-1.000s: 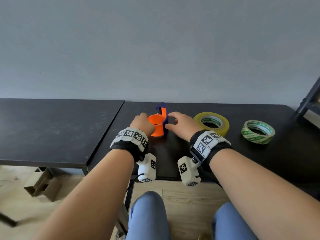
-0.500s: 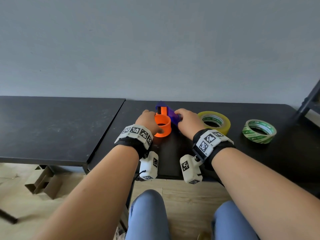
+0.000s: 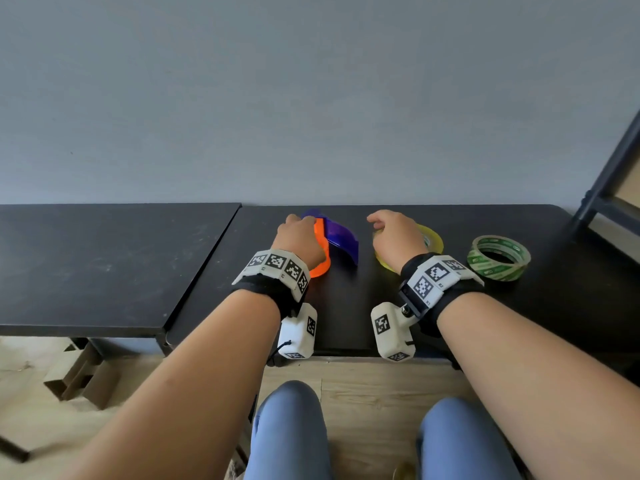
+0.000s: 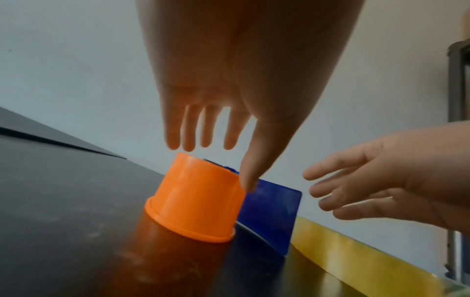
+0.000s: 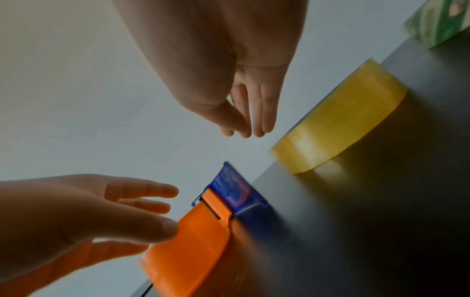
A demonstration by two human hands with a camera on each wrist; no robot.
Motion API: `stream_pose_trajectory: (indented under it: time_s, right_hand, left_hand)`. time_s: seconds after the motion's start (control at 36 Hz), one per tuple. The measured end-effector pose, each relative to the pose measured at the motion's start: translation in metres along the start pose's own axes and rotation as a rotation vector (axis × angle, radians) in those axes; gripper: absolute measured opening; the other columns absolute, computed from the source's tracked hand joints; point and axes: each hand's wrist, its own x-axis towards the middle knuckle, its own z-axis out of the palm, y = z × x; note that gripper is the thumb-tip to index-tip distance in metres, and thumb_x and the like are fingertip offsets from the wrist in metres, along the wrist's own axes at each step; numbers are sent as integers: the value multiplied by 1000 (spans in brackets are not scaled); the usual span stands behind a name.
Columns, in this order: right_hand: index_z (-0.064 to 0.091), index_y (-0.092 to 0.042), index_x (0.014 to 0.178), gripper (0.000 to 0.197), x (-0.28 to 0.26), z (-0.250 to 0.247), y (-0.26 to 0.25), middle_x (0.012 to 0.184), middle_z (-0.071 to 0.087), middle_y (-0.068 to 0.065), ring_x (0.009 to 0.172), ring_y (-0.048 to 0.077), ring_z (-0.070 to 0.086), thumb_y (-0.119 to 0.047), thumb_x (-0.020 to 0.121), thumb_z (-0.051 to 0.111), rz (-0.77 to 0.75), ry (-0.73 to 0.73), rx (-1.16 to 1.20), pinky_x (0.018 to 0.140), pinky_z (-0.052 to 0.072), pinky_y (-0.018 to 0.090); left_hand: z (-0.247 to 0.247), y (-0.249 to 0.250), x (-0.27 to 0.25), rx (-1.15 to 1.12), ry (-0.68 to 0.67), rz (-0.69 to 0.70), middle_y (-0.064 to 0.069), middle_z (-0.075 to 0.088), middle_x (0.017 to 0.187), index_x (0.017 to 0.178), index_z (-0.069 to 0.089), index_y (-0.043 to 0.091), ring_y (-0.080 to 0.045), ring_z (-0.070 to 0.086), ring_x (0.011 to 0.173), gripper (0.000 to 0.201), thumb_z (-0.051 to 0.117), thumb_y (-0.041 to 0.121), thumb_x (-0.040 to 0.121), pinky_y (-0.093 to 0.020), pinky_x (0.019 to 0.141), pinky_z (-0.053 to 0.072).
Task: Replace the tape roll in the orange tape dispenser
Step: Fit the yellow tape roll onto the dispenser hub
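The orange tape dispenser stands on the black table, with no roll on its orange drum. Its blue cover lies swung out to the right. My left hand sits over the drum with straight fingers, and its thumb touches the drum's upper edge. My right hand hovers open over the yellow tape roll, fingers straight and together, holding nothing. The roll lies flat just right of the blue cover.
A thinner green-and-white tape roll lies flat further right. A second black table adjoins on the left. A dark metal frame stands at the far right, and the wall runs close behind the table.
My right hand let go of the blue cover and moved right, over the yellow roll. The cover now lies swung out to the right. My left hand stays at the drum.
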Motion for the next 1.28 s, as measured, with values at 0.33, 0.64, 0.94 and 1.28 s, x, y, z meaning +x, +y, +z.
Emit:
stream_pose_trajectory:
  time_s: [0.33,0.64,0.94,1.28]
  right_hand:
    - [62,-10,127,38,-12,-30,44,129,65,12,120,31,59,-18,90,55,86,-84,-119,101,47,39]
    - [66,-26,118,31,-7,-18,44,116,68,-1,115,25,59,-24,89,55,52,-222,-351,94,38,36]
    - [64,-10,120,33,-2,-24,35,116,67,12,108,34,61,-7,91,46,57,-100,-282,79,38,29]
    - [66,-10,88,21,-2,-26,-25,86,64,5,83,25,58,-19,94,49,-163,5,-139,66,38,29]
  left_hand:
    - [28,58,-1,6,4,108,-15,49,136,134,49,8,-31,56,118,43,47,4,91,-33,93,46]
    - [32,70,3,7,-7,93,-14,50,138,134,51,8,-30,57,119,44,43,-2,92,-32,93,48]
    - [5,52,2,-37,8,38,-11,42,149,143,46,15,-30,48,131,58,43,-2,87,-37,106,42]
    - [-28,24,-8,-287,115,-33,-9,63,132,133,58,12,-27,57,121,40,47,23,96,-34,100,44]
